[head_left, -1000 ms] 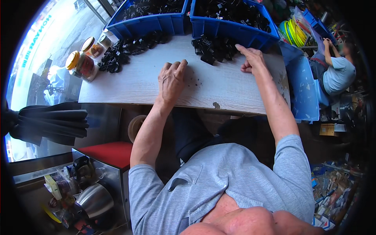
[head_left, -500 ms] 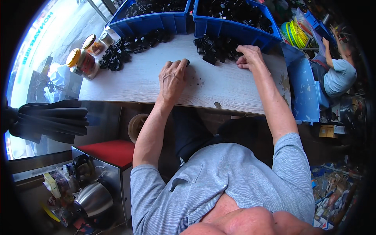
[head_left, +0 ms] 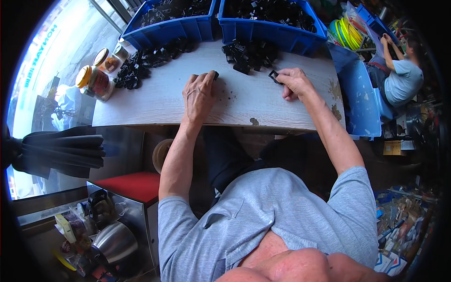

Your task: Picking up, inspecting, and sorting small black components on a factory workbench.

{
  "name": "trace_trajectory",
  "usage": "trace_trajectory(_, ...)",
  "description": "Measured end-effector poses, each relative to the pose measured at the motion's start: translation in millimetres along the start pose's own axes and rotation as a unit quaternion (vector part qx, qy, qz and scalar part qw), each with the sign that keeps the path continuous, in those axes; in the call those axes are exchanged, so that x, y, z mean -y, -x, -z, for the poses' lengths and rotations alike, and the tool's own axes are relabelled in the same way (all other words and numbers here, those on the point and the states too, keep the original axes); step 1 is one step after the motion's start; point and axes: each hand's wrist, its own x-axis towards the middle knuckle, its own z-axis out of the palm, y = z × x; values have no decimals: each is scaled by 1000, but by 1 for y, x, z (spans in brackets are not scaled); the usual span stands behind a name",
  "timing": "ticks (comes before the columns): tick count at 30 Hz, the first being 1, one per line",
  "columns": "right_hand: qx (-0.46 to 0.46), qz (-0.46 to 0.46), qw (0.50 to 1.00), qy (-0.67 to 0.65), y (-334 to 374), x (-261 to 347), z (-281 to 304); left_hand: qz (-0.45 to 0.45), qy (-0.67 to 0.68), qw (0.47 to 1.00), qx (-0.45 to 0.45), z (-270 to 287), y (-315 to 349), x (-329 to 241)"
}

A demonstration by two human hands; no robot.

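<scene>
My right hand (head_left: 295, 83) pinches a small black plastic part (head_left: 275, 76) with an opening in it, just off the near right side of a heap of black parts (head_left: 249, 55). My left hand (head_left: 199, 91) rests on the pale wooden table (head_left: 244, 105), fingers curled round another small black piece (head_left: 215, 75); most of that piece is hidden by the fingers. A second, longer heap of black parts (head_left: 136, 68) lies to the left of my left hand. Dark crumbs dot the table between my hands.
Two blue bins (head_left: 176, 30) full of black parts stand along the table's far edge. Lidded jars (head_left: 94, 83) are at the left end. A light blue tub (head_left: 359, 101) adjoins the right edge. Beyond it sits another person (head_left: 404, 77) near a yellow coil (head_left: 348, 34).
My right hand has drawn back from the right heap with a black part between its fingers. My left hand keeps its hold. The view has shifted slightly.
</scene>
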Motion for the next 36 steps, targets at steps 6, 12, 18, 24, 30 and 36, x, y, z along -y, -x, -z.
trace_trajectory(6, -22, 8, 1000, 4, 5, -3, -4, -6, 40, 999, -13, 3, 2, -1)
trace_trajectory(12, -40, 21, 997, 56, 14, 0, -12, -4, 228, 972, -59, -17, 0, -35)
trace_trajectory(18, 5, 43, 995, 91, 15, -7, -14, -66, 249, 965, -50, -33, -19, -90)
trace_trajectory(24, -5, 52, 994, 94, 12, -10, -19, -150, 201, 964, 85, -42, -37, -99)
trace_trajectory(30, 16, 80, 996, 47, 6, -25, -12, -222, 149, 962, 58, -47, -32, -96)
trace_trajectory(36, 32, 76, 996, 21, 11, -20, -14, -170, 132, 972, 97, -37, -20, -101)
